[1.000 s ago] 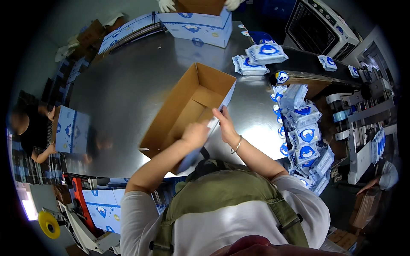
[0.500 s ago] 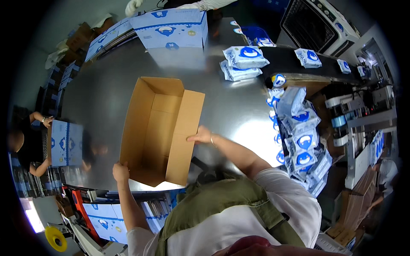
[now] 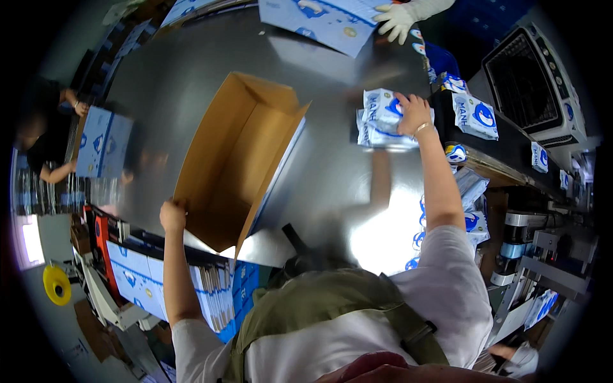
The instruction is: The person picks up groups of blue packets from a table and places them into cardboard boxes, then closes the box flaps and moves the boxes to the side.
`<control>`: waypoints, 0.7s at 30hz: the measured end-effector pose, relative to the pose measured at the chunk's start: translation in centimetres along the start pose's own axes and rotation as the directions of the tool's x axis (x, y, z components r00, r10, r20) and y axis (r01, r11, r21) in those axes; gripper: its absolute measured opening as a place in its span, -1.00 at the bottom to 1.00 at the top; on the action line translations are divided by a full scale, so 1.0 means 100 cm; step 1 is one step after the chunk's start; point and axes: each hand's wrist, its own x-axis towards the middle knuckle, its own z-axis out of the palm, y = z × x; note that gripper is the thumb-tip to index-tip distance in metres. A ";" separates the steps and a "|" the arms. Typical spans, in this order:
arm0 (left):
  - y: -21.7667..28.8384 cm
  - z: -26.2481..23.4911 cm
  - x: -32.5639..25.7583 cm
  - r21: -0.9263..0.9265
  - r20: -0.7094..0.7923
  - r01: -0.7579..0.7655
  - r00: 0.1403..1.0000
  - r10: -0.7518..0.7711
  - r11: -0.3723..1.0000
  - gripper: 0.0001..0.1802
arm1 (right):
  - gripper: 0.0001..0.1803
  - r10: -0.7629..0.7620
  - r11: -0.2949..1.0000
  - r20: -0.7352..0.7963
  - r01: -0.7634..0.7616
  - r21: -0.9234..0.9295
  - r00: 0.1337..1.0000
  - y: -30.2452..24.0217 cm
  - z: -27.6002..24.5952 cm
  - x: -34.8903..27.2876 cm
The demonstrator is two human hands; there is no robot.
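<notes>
Seen from above, an open brown cardboard box [image 3: 233, 163] lies on a shiny grey metal bench [image 3: 332, 179] and serves as the landmark here. Far to the left of the box, another person [image 3: 48, 137] leans over flat blue-and-white cartons [image 3: 102, 140]. At the box's near left corner, the left hand [image 3: 172, 215] curls around the edge of the cardboard, fingers closed on it. Below the box, at the bench's near edge, flattened blue-and-white cartons [image 3: 191, 287] stand packed on edge. To the right of the box, well apart from it, the right hand [image 3: 414, 115] presses down with fingers spread on a stack of white-and-blue packets [image 3: 382, 118]. Beyond the box, up and to the right, a gloved hand [image 3: 396, 18] rests on a large blue-and-white carton [image 3: 325, 19].
</notes>
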 end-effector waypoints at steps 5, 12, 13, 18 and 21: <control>0.001 -0.004 0.004 0.008 0.145 0.063 0.987 -0.063 0.998 -0.66 | -0.15 0.020 0.971 -0.165 0.020 0.239 0.986 -0.082 -0.012 -0.100; 0.014 -0.006 -0.004 -0.107 0.024 0.016 1.000 -0.014 0.994 -0.73 | -0.02 0.029 0.249 -0.265 0.250 0.936 0.964 -0.156 -0.094 -0.118; 0.003 0.002 0.001 -0.121 -0.011 -0.025 1.000 0.024 0.992 -0.73 | -0.05 -0.026 0.031 -0.237 0.237 0.971 0.971 -0.187 -0.112 -0.112; -0.001 -0.008 -0.010 -0.266 -0.021 -0.046 0.999 0.042 0.963 -0.74 | -0.20 -0.580 0.061 0.293 -0.318 0.946 0.760 -0.312 -0.126 -0.070; -0.005 -0.003 -0.003 -0.286 -0.038 -0.069 0.997 0.060 0.956 -0.73 | -0.33 -0.783 0.429 0.519 -0.307 0.849 0.343 -0.409 -0.047 -0.082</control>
